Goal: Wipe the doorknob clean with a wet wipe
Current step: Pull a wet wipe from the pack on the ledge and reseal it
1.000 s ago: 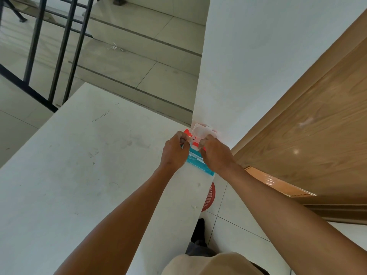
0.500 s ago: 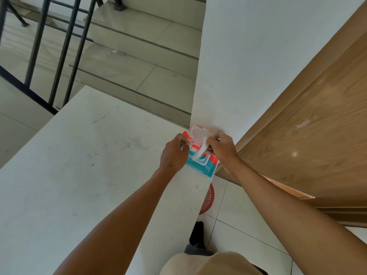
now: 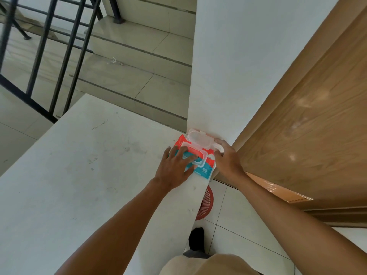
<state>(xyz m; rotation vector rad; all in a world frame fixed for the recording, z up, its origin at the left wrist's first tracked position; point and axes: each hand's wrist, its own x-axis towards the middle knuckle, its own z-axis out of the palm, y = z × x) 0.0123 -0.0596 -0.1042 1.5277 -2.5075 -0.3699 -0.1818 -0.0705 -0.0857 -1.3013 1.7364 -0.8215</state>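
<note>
At the table's (image 3: 79, 185) far corner lies the wipe pack (image 3: 206, 169), lid (image 3: 200, 138) flipped up; left hand (image 3: 175, 169) presses flat on it, fingers spread, while right hand (image 3: 226, 159) pinches a white wipe (image 3: 218, 147) beside it.

Red basket (image 3: 206, 203) half hidden behind ledge (image 3: 79, 185), wipe pack (image 3: 202, 171) print blurred, perhaps "80", railing (image 3: 59, 56) cropped

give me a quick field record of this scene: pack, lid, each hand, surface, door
pack: wet wipe pack lying flat by the ledge's right edge
lid: clear flip lid open, tipped back toward wall
left hand: left hand pressing flat on pack
right hand: right hand pinching a white wipe
surface: white ledge
door: wooden door at right; knob not visible
</note>
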